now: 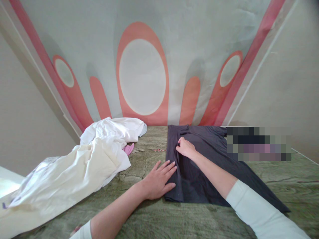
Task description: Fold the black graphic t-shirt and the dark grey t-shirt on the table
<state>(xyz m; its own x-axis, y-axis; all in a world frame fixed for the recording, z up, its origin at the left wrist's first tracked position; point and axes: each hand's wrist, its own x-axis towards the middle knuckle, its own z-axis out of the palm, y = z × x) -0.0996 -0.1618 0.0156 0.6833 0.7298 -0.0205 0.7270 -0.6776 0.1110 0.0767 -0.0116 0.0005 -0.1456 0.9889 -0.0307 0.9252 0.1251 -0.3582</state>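
Observation:
A dark grey garment lies spread flat on the green patterned surface. My left hand rests flat with fingers stretched out, its fingertips on the garment's left edge near the front. My right hand is farther back on the same left edge, fingers curled and pinching a fold of the dark fabric. Both forearms are bare, with white sleeves pushed up.
A heap of white and cream clothes lies at the left, with a small pink piece showing beside it. A wall with pink and white oval shapes rises behind. A blurred patch covers the area at the right back.

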